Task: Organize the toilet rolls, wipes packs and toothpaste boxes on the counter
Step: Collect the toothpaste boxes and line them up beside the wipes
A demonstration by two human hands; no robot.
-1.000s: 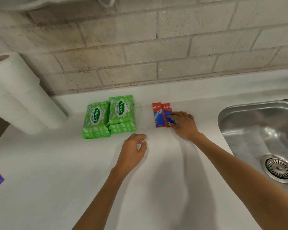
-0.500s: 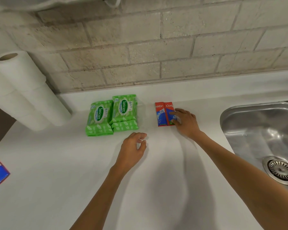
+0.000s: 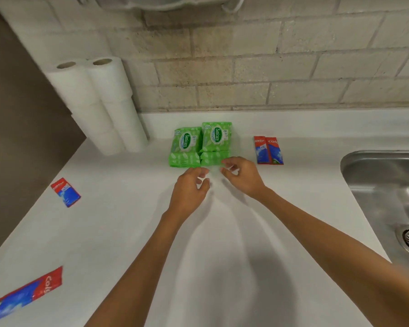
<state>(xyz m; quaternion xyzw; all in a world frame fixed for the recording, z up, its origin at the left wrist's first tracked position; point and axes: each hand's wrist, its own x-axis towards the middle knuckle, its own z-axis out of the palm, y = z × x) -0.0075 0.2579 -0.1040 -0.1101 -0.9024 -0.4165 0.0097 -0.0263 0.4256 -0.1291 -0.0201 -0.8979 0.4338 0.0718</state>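
While the left hand [image 3: 190,188] and right hand [image 3: 243,177] hover loosely curled and empty close to the wipes packs [image 3: 200,145], paired toothpaste boxes [image 3: 268,151] lie between these and the sink [image 3: 364,166].

Two stacks of toilet rolls [image 3: 97,100], two piles of wipes packs [image 3: 187,147], four toothpaste boxes [image 3: 268,151], one sink [image 3: 373,178]

Single wide-angle head view, tilted steeply down, close over the surface [image 3: 128,232]. Brick wall [image 3: 246,67] far, sink [image 3: 387,185] right.
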